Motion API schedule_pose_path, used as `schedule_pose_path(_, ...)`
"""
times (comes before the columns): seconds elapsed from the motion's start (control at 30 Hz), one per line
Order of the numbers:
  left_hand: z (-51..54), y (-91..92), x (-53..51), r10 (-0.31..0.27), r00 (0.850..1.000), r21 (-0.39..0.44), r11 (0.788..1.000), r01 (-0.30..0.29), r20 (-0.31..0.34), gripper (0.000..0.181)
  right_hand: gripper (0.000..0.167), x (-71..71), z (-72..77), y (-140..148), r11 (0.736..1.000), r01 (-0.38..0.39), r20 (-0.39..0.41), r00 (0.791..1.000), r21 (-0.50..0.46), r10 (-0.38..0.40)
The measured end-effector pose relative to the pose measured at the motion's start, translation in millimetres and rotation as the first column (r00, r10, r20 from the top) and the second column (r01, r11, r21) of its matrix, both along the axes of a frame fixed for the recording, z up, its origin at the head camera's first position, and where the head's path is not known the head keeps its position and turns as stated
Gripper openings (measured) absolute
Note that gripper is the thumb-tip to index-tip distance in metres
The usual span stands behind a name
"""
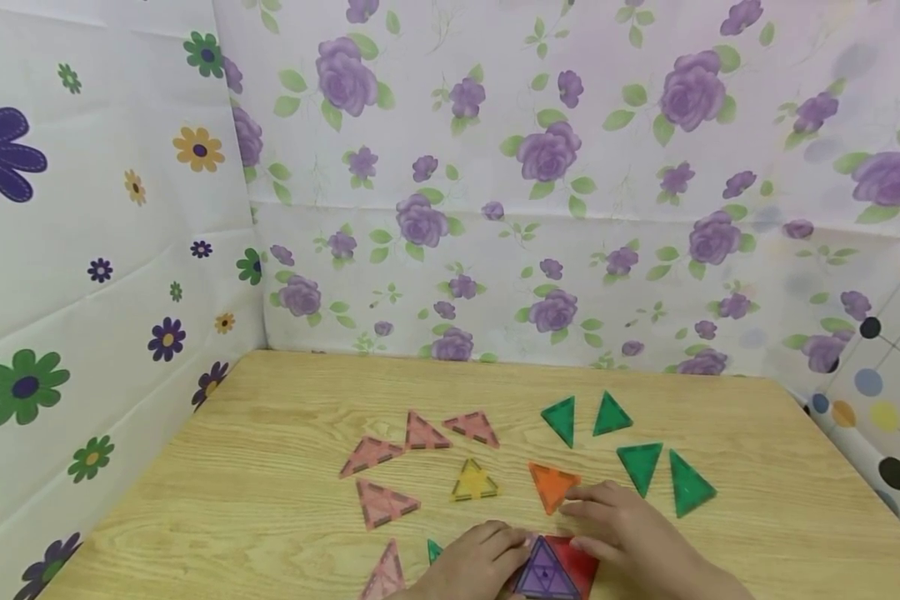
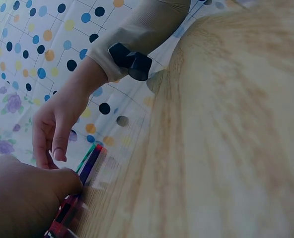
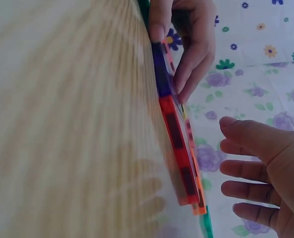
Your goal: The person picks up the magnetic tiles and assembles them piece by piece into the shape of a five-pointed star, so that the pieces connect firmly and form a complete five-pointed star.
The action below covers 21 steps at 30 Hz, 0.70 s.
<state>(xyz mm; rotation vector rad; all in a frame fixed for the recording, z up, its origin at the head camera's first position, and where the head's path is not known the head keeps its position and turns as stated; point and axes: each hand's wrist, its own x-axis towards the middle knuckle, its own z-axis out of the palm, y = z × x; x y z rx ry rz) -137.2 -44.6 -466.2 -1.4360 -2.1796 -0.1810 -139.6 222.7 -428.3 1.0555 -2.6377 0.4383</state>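
A purple triangular magnetic tile (image 1: 544,573) lies at the table's near edge, and a red tile (image 1: 583,567) shows beside it on the right. My left hand (image 1: 474,560) pinches the purple tile between thumb and fingers at its left side. In the right wrist view the thumb (image 3: 159,25) meets the purple tile's edge, with the red tile (image 3: 177,144) adjoining it. My right hand (image 1: 630,529) hovers over the red tile's right side, its fingers extended and apart from the tiles. An orange triangle (image 1: 553,485) lies just beyond its fingertips.
Several pink triangles (image 1: 384,503) are spread over the left of the wooden table (image 1: 255,450). A yellow triangle (image 1: 476,482) lies in the middle, several green triangles (image 1: 640,463) on the right. A green piece (image 1: 434,551) is partly hidden by the left hand. Patterned cloths (image 1: 495,250) stand behind.
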Motion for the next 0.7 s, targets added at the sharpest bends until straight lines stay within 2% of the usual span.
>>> schedule_pose_path(0.2, -0.9, -0.3, -1.5, -0.009, 1.0, 0.016, 1.0, 0.009, -0.012, 0.038, 0.028, -14.0, 3.7, -2.5, 1.0, 0.017, -0.043, 0.999, 0.01, -0.016)
schedule_pose_path(0.27, -1.3, -0.1, -1.6, -0.011, 1.0, 0.021, 1.0, 0.011, -0.017, 0.037, 0.028, -18.6, 4.2, -3.8, 0.999, 0.031, -0.034, 0.999, 0.014, -0.03)
schedule_pose_path(0.47, -1.5, -0.7, 0.0, -0.003, 1.0, 0.004, 1.0, 0.003, 0.016, 0.039, 0.032, -29.7, 7.0, -7.6, 0.995, 0.095, 0.078, 0.992, 0.033, -0.097)
schedule_pose_path(0.7, 0.2, -0.5, 1.3, -0.001, 0.999, -0.007, 1.0, 0.001, 0.047, 0.043, 0.033, -45.1, 9.7, -10.5, 0.995, 0.072, 0.152, 0.985, 0.068, -0.082)
